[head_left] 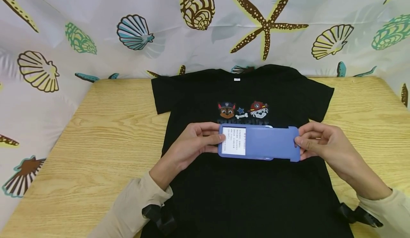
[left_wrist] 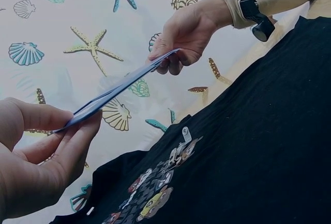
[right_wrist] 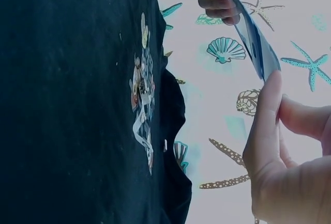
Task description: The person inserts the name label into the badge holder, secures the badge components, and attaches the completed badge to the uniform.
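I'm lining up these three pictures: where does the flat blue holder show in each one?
Head: the flat blue holder is right of and below centre, its broad face showing.
Left wrist: left of centre, nearly edge-on, slanting up to the right.
Right wrist: upper right, steeply slanted.
Shared landmark: the black T-shirt, lower right in the left wrist view, filling the left side in the right.

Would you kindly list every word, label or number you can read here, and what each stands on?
None reads with certainty.
White card in the blue holder: printed lines, too small.
Black T-shirt: dark lettering under the cartoon dogs, dim and partly covered.
Neck label: too small.
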